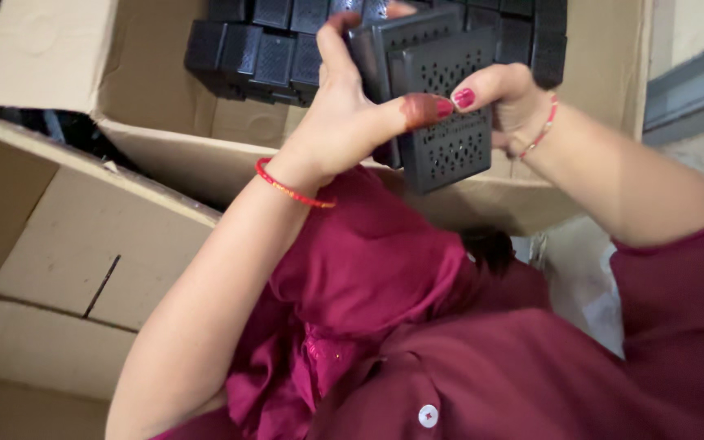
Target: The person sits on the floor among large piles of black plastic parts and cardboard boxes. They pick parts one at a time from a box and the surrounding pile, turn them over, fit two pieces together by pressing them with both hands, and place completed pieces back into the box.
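Right — both hands, left hand (344,114) & right hand (508,104), clamp black perforated boxes (442,106) above cardboard carton (156,138).

A maroon shirt (490,367) with a white button (428,415) and short sleeves; red thread bracelets on both wrists; nails painted dark pink.

Both forearms rise from the near edge and converge at the far centre. Left hand (344,114): fingers extended upward, thumb pressed rightward, red band at the wrist. Right hand (508,102): fingers curled in a grip, thumb pointing left, beaded band at the wrist.
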Tool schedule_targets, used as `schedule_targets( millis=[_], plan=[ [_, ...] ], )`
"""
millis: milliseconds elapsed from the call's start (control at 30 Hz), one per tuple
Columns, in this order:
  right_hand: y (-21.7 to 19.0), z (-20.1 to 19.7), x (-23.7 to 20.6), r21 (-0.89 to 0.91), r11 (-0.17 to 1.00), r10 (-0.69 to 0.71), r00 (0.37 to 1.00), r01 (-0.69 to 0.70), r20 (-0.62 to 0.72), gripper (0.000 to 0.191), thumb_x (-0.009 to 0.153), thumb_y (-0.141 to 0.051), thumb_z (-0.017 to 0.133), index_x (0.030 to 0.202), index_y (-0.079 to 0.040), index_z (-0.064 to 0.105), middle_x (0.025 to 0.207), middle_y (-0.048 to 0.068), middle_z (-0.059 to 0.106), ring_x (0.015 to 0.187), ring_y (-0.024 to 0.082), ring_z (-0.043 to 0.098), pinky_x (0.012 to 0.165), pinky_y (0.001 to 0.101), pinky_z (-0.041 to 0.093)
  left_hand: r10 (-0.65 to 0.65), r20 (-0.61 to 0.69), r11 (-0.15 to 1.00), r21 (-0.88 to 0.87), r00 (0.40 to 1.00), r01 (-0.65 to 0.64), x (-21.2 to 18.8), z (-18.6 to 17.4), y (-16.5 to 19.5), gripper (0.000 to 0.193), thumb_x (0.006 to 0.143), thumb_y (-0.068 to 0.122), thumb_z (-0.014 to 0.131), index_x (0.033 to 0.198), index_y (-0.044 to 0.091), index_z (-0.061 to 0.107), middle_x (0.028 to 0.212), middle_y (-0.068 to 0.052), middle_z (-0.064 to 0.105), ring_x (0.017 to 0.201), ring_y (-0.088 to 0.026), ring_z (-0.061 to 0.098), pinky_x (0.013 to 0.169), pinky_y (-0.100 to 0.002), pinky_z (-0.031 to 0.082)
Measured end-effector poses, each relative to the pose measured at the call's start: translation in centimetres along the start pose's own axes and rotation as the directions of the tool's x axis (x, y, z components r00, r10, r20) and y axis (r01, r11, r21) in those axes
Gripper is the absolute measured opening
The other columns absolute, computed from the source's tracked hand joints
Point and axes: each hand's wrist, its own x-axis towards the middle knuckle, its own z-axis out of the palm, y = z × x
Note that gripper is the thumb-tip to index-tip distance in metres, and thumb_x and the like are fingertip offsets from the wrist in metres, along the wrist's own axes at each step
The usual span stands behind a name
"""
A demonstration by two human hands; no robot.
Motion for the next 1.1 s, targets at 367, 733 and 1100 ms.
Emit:
schedule_targets(
  millis=[367, 733, 1100],
  plan=[
    [1.5, 0.3, 0.7, 0.208, 0.978, -0.007, 0.998, -0.008, 0.069, 0.057, 0.087, -0.019, 0.067, 0.136, 0.008, 0.058, 0.117, 0.022, 0.071, 0.102, 0.032, 0.073, 0.097, 0.049, 0.06, -0.347, -0.155, 0.863, 0.333, 0.925, 0.38, 0.2, 0.9, 0.9, 0.133, 0.058, 0.07, 0.08, 0.157, 0.01, 0.014, 0.147, -0.033, 0.028, 0.136, -0.043, 0.041, 0.106, -0.047, 0.051],
    [0.9, 4.0, 1.2, 0.108, 0.992, -0.05, 0.995, 0.06, -0.091, 0.064, 0.09, -0.037, 0.073, 0.14, 0.002, 0.058, 0.124, 0.018, 0.069, 0.109, 0.03, 0.072, 0.101, 0.0485, 0.059, -0.228, -0.137, 0.916, 0.304, 0.964, 0.26, -0.1, 0.9, 0.1, 0.1, 0.08, 0.076, 0.064, 0.153, 0.012, 0.04, 0.148, -0.033, 0.04, 0.145, -0.043, 0.027, 0.116, -0.046, 0.037],
    [4.0, 6.0, -2.0, 0.011, 0.995, -0.101, 0.995, 0.101, -0.008, 0.076, 0.078, -0.016, 0.073, 0.148, -0.004, 0.046, 0.129, 0.021, 0.064, 0.112, 0.034, 0.07, 0.098, 0.0519, 0.058, -0.039, -0.001, 0.931, 0.362, 0.999, 0.036, -1.4, 0.1, 1.8, 0.108, 0.077, 0.055, 0.084, 0.158, 0.009, 0.031, 0.144, -0.02, 0.062, 0.143, -0.038, 0.037, 0.124, -0.046, 0.033]
  ],
)
